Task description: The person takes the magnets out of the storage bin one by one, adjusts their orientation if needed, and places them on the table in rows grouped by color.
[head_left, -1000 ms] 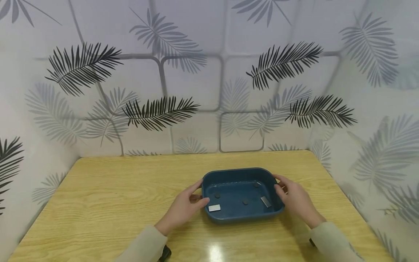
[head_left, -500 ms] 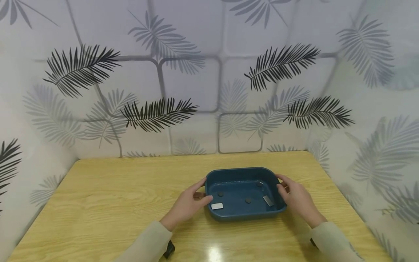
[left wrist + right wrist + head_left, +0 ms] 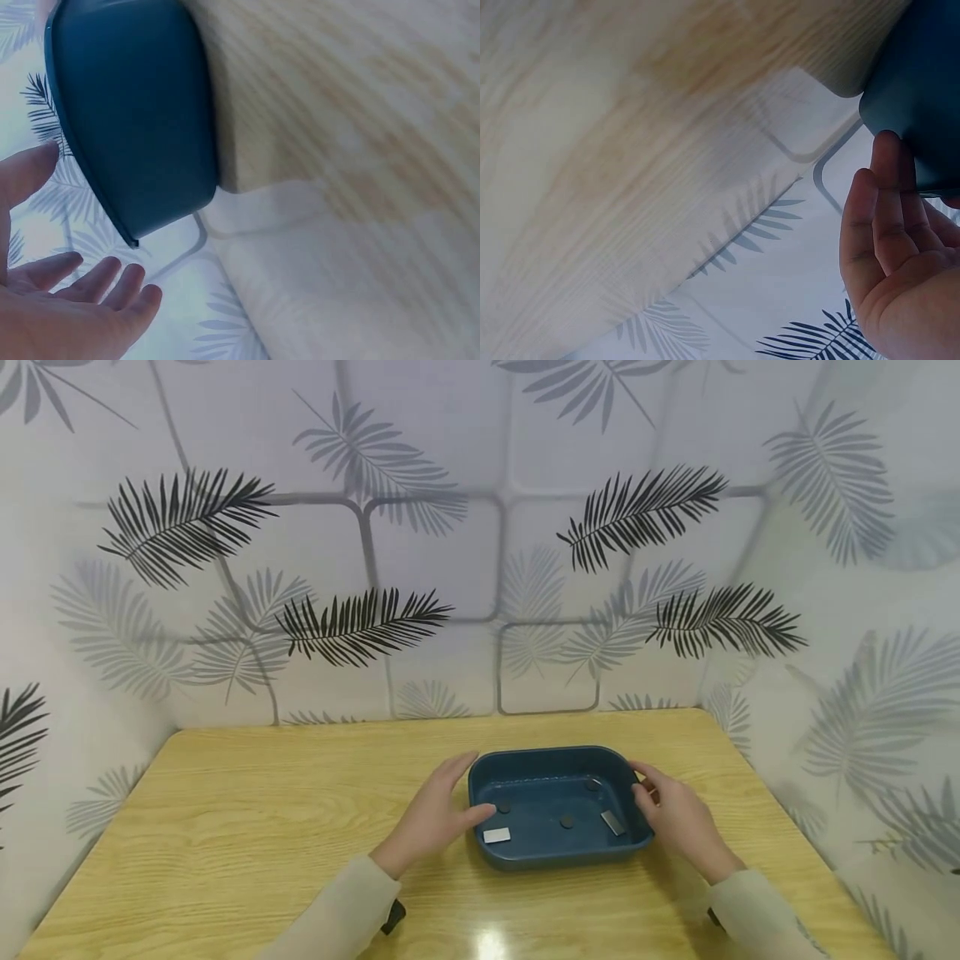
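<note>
A dark blue rectangular tray [image 3: 558, 860] stands on the wooden table. Inside lie a whitish rectangular piece [image 3: 497, 836], a grey rectangular piece [image 3: 612, 823] and three small dark discs, one disc [image 3: 567, 821] near the middle. My left hand [image 3: 429, 822] is spread beside the tray's left end, thumb toward the rim; in the left wrist view its fingers [image 3: 127, 289] are apart from the tray wall. At the right end my right hand [image 3: 681, 818] grips the tray, thumb at the rim and fingers [image 3: 889, 195] against the outer wall.
The wooden table [image 3: 262, 827] extends to both sides of the tray. Behind it and at the sides rise pale walls [image 3: 442, 560] with a leaf pattern. Dark straps [image 3: 393, 917] show at the sleeves.
The tray shifted slightly right, then stayed nearly in place. My left hand has let go of its left end, fingers now straighter and apart. The right hand keeps its hold.
</note>
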The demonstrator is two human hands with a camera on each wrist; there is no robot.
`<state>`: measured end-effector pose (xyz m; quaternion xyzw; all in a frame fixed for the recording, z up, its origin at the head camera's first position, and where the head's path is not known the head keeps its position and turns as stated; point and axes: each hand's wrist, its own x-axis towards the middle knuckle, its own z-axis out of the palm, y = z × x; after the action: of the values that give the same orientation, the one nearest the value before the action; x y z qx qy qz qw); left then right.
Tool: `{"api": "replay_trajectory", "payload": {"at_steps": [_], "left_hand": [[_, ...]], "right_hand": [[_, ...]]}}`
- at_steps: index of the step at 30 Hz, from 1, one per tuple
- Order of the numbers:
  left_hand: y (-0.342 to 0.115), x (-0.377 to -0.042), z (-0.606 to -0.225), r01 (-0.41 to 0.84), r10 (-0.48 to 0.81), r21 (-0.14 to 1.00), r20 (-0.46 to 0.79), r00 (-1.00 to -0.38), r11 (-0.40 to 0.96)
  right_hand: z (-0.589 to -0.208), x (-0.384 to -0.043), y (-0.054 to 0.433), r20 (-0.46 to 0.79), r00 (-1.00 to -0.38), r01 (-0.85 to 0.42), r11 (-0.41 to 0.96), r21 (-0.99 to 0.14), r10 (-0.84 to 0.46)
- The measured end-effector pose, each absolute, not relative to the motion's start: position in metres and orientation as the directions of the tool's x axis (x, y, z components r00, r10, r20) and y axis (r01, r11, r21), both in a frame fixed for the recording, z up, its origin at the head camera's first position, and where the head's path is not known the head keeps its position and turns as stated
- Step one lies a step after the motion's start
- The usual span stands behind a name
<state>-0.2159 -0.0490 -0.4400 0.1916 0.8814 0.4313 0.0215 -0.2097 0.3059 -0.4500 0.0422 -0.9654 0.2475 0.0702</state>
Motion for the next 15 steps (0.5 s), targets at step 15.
{"api": "replay_trajectory", "payload": {"at_steps": [15], "left_hand": [[-0.020, -0.229, -0.419, 0.434, 0.449, 0.695, 0.176, -0.876, 0.574]], "right_hand": [[-0.449, -0.210, 0.305, 0.171, -0.984, -0.118, 0.878, -0.463, -0.042]]}}
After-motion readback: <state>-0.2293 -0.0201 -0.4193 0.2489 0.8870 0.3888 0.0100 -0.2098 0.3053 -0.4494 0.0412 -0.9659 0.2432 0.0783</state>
